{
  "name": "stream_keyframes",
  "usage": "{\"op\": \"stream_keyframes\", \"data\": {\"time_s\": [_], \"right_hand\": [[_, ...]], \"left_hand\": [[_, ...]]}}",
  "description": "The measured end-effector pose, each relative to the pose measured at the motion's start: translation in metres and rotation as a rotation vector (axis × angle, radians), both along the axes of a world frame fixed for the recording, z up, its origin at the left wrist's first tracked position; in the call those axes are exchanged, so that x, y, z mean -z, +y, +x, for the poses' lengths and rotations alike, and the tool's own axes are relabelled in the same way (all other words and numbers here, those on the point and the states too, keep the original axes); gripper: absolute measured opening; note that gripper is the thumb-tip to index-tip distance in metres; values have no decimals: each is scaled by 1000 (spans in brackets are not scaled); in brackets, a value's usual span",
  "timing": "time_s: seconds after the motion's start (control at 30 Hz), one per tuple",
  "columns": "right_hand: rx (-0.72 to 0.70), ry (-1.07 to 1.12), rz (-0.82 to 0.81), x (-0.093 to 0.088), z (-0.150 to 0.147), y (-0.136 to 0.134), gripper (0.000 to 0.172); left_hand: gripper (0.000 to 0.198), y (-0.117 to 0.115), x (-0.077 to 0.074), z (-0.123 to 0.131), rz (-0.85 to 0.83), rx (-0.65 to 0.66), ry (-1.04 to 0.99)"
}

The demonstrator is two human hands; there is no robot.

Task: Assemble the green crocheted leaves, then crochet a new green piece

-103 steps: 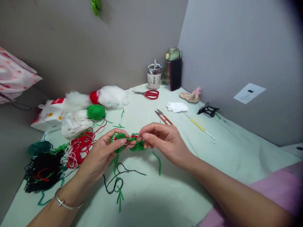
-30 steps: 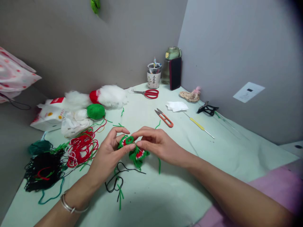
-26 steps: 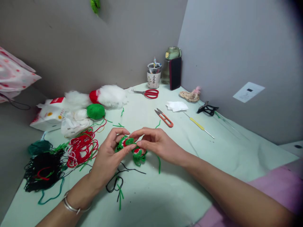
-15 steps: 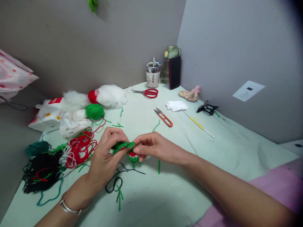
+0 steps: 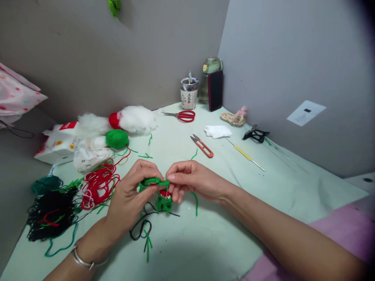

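Between thumb and fingers, my left hand (image 5: 133,199) grips a small green crocheted piece (image 5: 164,203) with red and white parts. Part of the piece hangs below the fingertips, above the table. At its right edge, my right hand (image 5: 187,179) is closed in a pinch; what lies between its fingertips is too small to make out. A thin pale line shows beside the red part, near those fingertips. A strand of green yarn (image 5: 196,205) trails below my right hand. Under my left hand lie black cord (image 5: 140,230) and green yarn snips (image 5: 149,244).
Tangled red yarn (image 5: 101,183), black yarn (image 5: 52,210) and a green ball (image 5: 117,138) lie left, by white stuffing (image 5: 137,119). Beyond my hands are orange thread snips (image 5: 203,147), red-handled scissors (image 5: 184,116), a yellow-handled crochet hook (image 5: 243,153) and a pen cup (image 5: 189,95).
My right hand has shifted slightly up, and its fingers have changed position at the piece's edge. More of the hanging green and red part shows below the hands.
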State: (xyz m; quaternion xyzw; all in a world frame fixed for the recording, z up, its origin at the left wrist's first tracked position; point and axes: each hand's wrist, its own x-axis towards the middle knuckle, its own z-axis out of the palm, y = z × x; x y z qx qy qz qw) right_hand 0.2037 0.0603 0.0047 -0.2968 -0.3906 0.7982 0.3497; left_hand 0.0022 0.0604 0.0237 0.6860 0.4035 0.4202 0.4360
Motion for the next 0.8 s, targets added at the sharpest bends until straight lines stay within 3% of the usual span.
{"op": "stream_keyframes", "data": {"time_s": [0.27,0.4,0.57,0.8], "right_hand": [[245,-174,173,-3,-4,-3,27],[266,-163,207,-3,-1,-1,25],[498,-116,151,-5,14,9,23],[273,96,35,-3,7,5,26]], "left_hand": [[15,-3,13,6,-493,99,-157],[19,-6,13,10,-608,108,-226],[18,-6,8,10,-640,94,-230],[18,-4,12,10,-681,177,-240]]}}
